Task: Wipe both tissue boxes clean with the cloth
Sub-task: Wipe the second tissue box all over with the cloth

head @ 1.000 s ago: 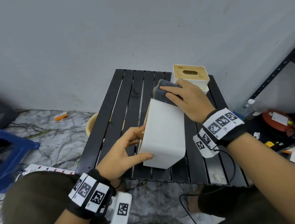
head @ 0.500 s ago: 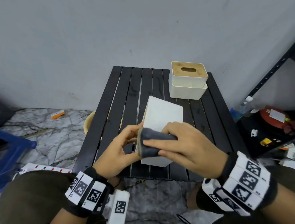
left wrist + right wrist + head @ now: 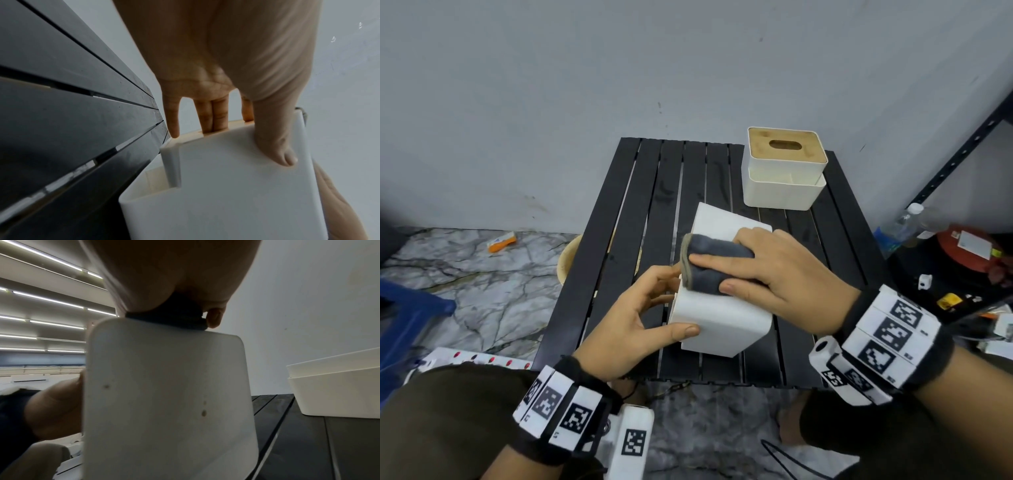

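A white tissue box (image 3: 722,322) lies on its side in the middle of the black slatted table (image 3: 619,222). My left hand (image 3: 681,301) grips its left end, thumb (image 3: 275,146) on the upper face of the box (image 3: 236,194), fingers on the edge. My right hand (image 3: 722,274) holds a bunched dark grey cloth (image 3: 709,267) and presses it on the box's upper face. In the right wrist view the cloth (image 3: 176,319) sits on the box (image 3: 168,394), whose side shows small brown spots. A second white tissue box with a wooden lid (image 3: 784,164) stands upright at the back right.
Under the table's left edge sits a cream basin (image 3: 566,257). A blue stool (image 3: 407,308) and an orange item (image 3: 500,241) are on the marble floor to the left. A black rack (image 3: 962,154), a bottle (image 3: 900,226) and a red object (image 3: 969,246) stand right.
My right hand drew the cloth from the box's far end to its near end, then back toward the middle. The left hand kept its hold on the box.
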